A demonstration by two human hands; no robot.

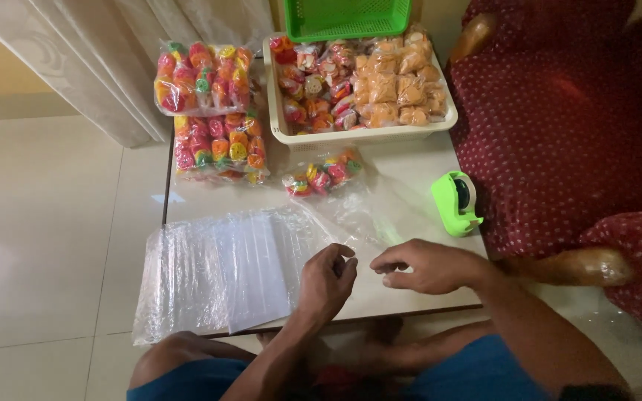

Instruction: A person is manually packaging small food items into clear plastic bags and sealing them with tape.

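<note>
Grip state: the left hand (327, 281) is curled, thumb and fingertips pinched together at the edge of a thin clear plastic bag (380, 215); the film is too transparent to confirm that it is actually caught. The right hand (423, 266) lies palm down, fingers bent inward toward the left hand, resting on or just above the same film; whether it has hold of anything cannot be told.

Position of the work: the clear bag lies on the white surface (403, 160), directly ahead of both hands, and spreads toward a small filled packet of coloured candies (324, 175). A stack of flat empty bags (217, 271) lies just beside the left hand and overhangs the near edge of the surface.

Surroundings: two large sealed packs of candies (209, 111) lie at the far left. A cream tray (365, 135) at the far edge holds loose red candies and orange packets; a green basket (347, 16) stands behind it. A green tape dispenser (455, 202) sits near the right edge, just beyond the right hand.

Step in hand, by judgement: one bag is being separated and its mouth opened. The next move calls for a fine two-finger rub to part the film layers, with the other hand holding the bag flat
</note>
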